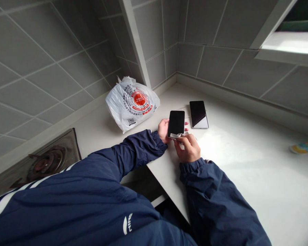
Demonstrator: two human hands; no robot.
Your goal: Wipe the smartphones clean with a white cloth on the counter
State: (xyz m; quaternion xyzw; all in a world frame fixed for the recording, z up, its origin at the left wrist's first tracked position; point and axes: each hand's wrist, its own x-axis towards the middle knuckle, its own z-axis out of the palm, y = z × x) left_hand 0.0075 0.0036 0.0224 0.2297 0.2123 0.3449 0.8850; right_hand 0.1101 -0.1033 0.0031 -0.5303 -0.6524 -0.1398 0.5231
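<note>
A smartphone (176, 122) with a dark screen rests in my left hand (163, 130), whose thumb lies along its left edge and whose fingertips show past the right edge. My right hand (189, 149) pinches a white tissue (175, 135) against the phone's lower end. Part of the tissue hangs below the fingers, and its full shape is hidden. To the right of the held phone, a second, larger dark-screened device (199, 114), a phone or small tablet, lies flat on the white counter (226, 157).
A white plastic bag (132, 104) with red and black print stands behind my left forearm. A gas stove (47, 160) is at the left. Grey tiled walls (213, 61) meet behind the counter. A colourful object (304, 147) sits at the right edge, under a window.
</note>
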